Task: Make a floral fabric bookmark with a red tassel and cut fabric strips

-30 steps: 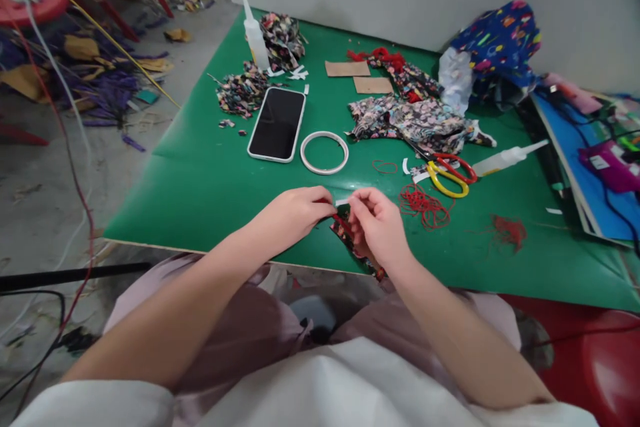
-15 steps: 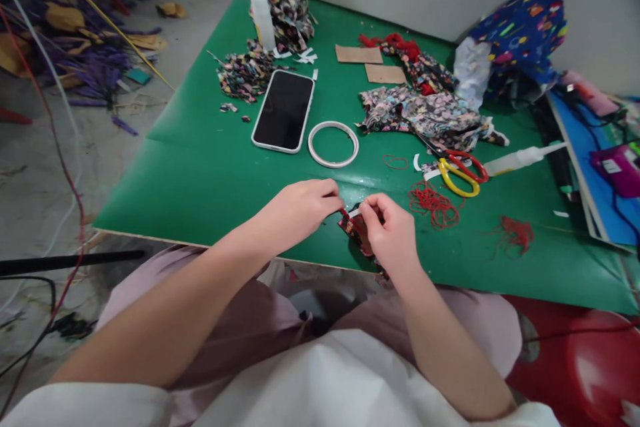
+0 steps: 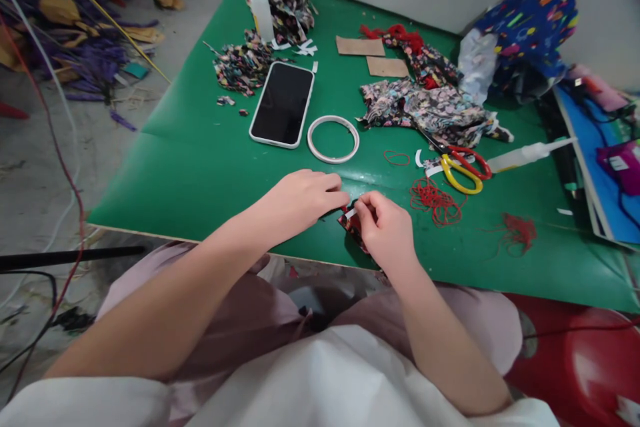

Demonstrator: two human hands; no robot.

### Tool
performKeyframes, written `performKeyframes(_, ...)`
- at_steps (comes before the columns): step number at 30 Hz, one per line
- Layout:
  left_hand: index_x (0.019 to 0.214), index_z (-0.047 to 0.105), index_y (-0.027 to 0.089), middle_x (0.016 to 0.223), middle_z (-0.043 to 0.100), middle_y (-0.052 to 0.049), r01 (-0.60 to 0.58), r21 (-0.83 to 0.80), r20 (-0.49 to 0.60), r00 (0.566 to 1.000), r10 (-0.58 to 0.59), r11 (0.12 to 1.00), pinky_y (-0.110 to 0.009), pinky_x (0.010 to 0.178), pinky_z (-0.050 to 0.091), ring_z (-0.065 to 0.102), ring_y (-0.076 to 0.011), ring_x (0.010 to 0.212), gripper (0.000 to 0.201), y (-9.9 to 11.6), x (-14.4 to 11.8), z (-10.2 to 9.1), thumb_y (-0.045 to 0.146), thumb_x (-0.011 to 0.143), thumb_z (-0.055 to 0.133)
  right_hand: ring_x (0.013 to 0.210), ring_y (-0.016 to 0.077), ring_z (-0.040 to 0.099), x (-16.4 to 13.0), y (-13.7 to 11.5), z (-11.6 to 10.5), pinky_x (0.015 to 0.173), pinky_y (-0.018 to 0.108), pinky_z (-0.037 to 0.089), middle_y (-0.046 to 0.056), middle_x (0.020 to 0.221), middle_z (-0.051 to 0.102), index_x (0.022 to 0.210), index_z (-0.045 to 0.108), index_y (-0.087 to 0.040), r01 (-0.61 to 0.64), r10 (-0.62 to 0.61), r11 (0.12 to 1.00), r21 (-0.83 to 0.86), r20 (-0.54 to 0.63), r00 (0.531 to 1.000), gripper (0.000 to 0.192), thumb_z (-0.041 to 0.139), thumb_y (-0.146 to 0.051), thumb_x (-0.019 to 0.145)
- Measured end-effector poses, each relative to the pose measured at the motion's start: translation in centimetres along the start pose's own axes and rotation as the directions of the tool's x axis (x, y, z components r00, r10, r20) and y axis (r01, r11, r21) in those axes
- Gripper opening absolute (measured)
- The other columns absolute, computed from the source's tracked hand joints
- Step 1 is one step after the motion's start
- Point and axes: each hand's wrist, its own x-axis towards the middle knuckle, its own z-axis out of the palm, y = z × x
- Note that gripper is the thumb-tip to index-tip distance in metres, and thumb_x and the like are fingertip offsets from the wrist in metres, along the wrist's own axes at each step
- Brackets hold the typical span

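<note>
At the table's near edge, my right hand [image 3: 389,230] is closed round a small dark floral fabric piece [image 3: 354,228] with red in it. A short white strip [image 3: 350,213] lies across its upper end, by my right thumb and fingertip. My left hand [image 3: 307,203] comes in from the left with bent fingers, the tips together at the fabric's upper corner. What those tips pinch is hidden. The lower part of the fabric disappears beneath my right hand. A white tape roll [image 3: 311,140] lies flat just beyond my hands.
Behind the roll is a phone [image 3: 283,105]. To the right lie scissors [image 3: 463,173], tangled red cord [image 3: 434,201] and a glue bottle [image 3: 520,157]. Another glue bottle [image 3: 260,10] stands by floral scraps [image 3: 245,63]. Cardboard pieces [image 3: 360,47] and floral cloth [image 3: 430,107] lie farther back.
My left fingertips have shifted slightly up and right, now curling over the fabric's corner. My right hand keeps its hold, drawn slightly left. The view has tilted a little.
</note>
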Motion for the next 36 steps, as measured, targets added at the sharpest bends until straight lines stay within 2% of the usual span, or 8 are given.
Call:
performKeyframes(10,0.092,0.064,0.019,0.095,0.06,-0.007,-0.023,0.024,0.009,1.0,0.023,0.999,-0.031,0.07,0.04,0.053,-0.0178,0.081,0.021,0.23,0.02,-0.31,0.021,0.089,0.044,0.054,0.0132,0.051,-0.06,0.03,-0.06,0.056,0.025,0.033,-0.001,0.059,0.058,0.072,0.054,-0.02,-0.001,0.001,1.0,0.013,0.003,1.0,0.017,0.045,-0.025,0.085)
performKeyframes(16,0.092,0.064,0.018,0.095,0.06,-0.006,-0.019,0.028,-0.02,1.0,0.019,0.999,-0.03,0.071,0.041,0.053,-0.0173,0.083,0.025,0.0,0.08,0.15,0.013,0.09,0.039,0.055,0.0132,0.05,0.0,-0.01,0.01,0.055,0.025,0.032,-0.001,0.06,0.058,0.071,0.055,-0.02,0.009,-0.009,1.0,-0.022,0.005,1.0,0.017,0.046,-0.026,0.085)
performKeyframes(26,0.093,0.063,0.018,0.094,0.059,-0.007,-0.016,0.019,-0.027,0.999,0.017,1.0,-0.03,0.073,0.042,0.054,-0.0171,0.082,0.025,0.04,0.11,0.22,0.014,0.09,0.038,0.061,0.016,0.055,-0.05,0.01,0.17,0.058,0.026,0.033,0.002,0.066,0.062,0.075,0.056,-0.02,0.05,-0.05,0.992,-0.118,0.006,0.999,0.016,0.045,-0.024,0.085)
performKeyframes(31,0.095,0.063,0.018,0.094,0.059,-0.007,-0.008,0.015,-0.036,0.999,0.008,1.0,-0.03,0.073,0.042,0.054,-0.0175,0.082,0.024,0.04,0.0,0.29,0.016,0.09,0.039,0.063,0.0162,0.056,-0.14,0.05,0.12,0.059,0.026,0.034,0.003,0.068,0.063,0.076,0.055,-0.019,0.072,-0.072,0.991,-0.117,0.003,0.997,0.016,0.045,-0.026,0.086)
performKeyframes(36,0.095,0.062,0.017,0.093,0.059,-0.006,-0.005,0.016,-0.024,1.0,0.005,1.0,-0.03,0.073,0.042,0.054,-0.0173,0.081,0.025,0.05,0.02,0.24,0.014,0.09,0.038,0.062,0.0155,0.055,0.0,-0.02,-0.46,0.058,0.026,0.034,0.002,0.066,0.062,0.076,0.055,-0.019,0.082,-0.076,0.992,-0.094,0.056,0.995,0.016,0.047,-0.027,0.087)
